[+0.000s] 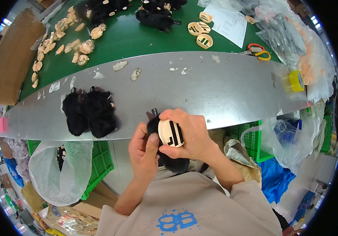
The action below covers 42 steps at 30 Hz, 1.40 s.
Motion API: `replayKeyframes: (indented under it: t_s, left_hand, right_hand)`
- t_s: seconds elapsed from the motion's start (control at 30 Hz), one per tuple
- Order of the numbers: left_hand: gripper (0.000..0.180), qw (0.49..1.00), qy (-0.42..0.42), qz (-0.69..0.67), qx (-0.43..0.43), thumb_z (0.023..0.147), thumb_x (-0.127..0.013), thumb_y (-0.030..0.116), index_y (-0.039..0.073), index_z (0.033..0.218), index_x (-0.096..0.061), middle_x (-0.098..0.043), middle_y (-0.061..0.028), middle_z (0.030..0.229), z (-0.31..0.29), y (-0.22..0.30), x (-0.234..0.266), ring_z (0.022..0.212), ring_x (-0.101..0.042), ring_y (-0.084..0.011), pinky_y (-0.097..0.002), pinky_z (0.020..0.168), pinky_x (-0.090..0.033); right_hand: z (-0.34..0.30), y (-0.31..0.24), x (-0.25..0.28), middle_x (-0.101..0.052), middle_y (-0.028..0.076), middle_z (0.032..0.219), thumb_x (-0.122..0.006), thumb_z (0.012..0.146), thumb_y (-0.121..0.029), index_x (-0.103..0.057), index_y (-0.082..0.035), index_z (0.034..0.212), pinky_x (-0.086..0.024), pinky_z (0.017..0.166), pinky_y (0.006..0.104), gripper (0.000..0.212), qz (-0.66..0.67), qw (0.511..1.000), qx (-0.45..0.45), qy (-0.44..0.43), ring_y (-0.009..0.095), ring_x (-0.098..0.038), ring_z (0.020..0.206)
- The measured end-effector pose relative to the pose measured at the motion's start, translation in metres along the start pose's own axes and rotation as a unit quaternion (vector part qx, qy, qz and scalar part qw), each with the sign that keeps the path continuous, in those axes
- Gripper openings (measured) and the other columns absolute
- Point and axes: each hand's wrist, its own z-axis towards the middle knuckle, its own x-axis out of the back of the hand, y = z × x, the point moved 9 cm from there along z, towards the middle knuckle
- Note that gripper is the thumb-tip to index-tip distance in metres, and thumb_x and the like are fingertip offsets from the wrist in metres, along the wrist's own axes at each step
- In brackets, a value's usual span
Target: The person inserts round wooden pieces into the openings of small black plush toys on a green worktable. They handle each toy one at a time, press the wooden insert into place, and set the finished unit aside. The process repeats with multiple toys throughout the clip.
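Note:
My left hand (143, 149) is closed on a small black plush toy (174, 164) at the table's near edge. A short black loop or tab sticks up from the toy's top. In my right hand (192, 131), thumb and fingers grip a cream oval plastic piece (165, 131) with black slots by its rim. The piece lies against the toy's front and hides part of it; my left thumb is beside its edge. To the left, furry black toys (98, 114) lie side by side on the grey metal tabletop (149, 94).
Similar slotted oval pieces (204, 41) lie beside a paper sheet (230, 25) on the green surface. Scissors (261, 53) and yellow tape (296, 81) are at the right. Cream shell parts (86, 46) are scattered far left. Green crates (100, 167) and plastic bags (62, 173) stand below the table.

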Motion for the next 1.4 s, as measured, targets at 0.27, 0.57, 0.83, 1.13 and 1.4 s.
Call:
replayKeyframes:
  t_s: [0.27,0.57,0.83,1.13,1.4]
  left_hand:
    - [0.024,0.967,0.042,0.151,-0.199,0.099,-0.057,0.026,0.004,0.094,-0.049,-0.054,-0.0001,0.088,-0.008,0.035,-0.008,0.076,-0.043,-0.0060,-0.0211,0.068,-0.037]
    - [0.027,0.972,-0.008,0.197,-0.125,0.097,-0.059,0.022,0.003,0.081,-0.049,-0.048,-0.0001,0.074,-0.007,0.041,-0.011,0.068,-0.038,-0.0073,-0.0228,0.059,-0.032]
    - [0.024,0.913,0.012,0.299,-0.279,0.095,-0.062,0.020,0.002,0.082,-0.052,-0.050,-0.0040,0.072,-0.014,0.060,-0.014,0.059,-0.039,-0.0096,-0.0243,0.051,-0.030]
    - [0.014,0.883,0.022,0.396,-0.249,0.089,-0.065,0.006,0.002,0.083,-0.054,-0.048,-0.0083,0.069,0.007,0.026,-0.015,0.053,-0.042,-0.0187,-0.0294,0.048,-0.034]
    - [0.013,0.907,0.038,0.358,-0.218,0.095,-0.058,0.008,0.001,0.085,-0.053,-0.048,-0.0064,0.070,0.014,0.013,0.009,0.058,-0.041,-0.0145,-0.0275,0.052,-0.036]
  right_hand:
    - [-0.006,0.012,-0.013,-0.065,0.010,0.091,-0.070,0.082,-0.042,-0.053,-0.007,0.121,-0.051,0.057,0.0301,0.056,0.087,0.989,-0.102,0.061,0.023,-0.063,0.066]
    - [-0.017,0.011,0.004,-0.065,0.008,0.090,-0.074,0.084,-0.032,-0.062,-0.003,0.110,-0.049,0.065,0.0284,0.040,0.260,0.949,-0.177,0.032,0.018,-0.061,0.075]
    - [-0.001,-0.034,0.022,-0.053,0.005,0.071,-0.084,0.069,-0.014,-0.060,-0.007,0.094,-0.031,0.051,0.0304,0.035,-0.060,0.991,0.079,0.088,0.019,-0.041,0.058]
    - [0.000,0.003,0.006,-0.054,0.014,0.086,-0.047,0.090,-0.019,-0.061,0.000,0.094,-0.043,0.064,0.0393,0.024,0.031,0.986,-0.029,0.161,0.030,-0.048,0.075]
    - [0.007,0.026,-0.040,-0.051,0.016,0.088,-0.046,0.090,-0.013,-0.056,0.000,0.096,-0.045,0.069,0.0446,0.016,0.028,0.993,-0.104,0.048,0.034,-0.052,0.079]
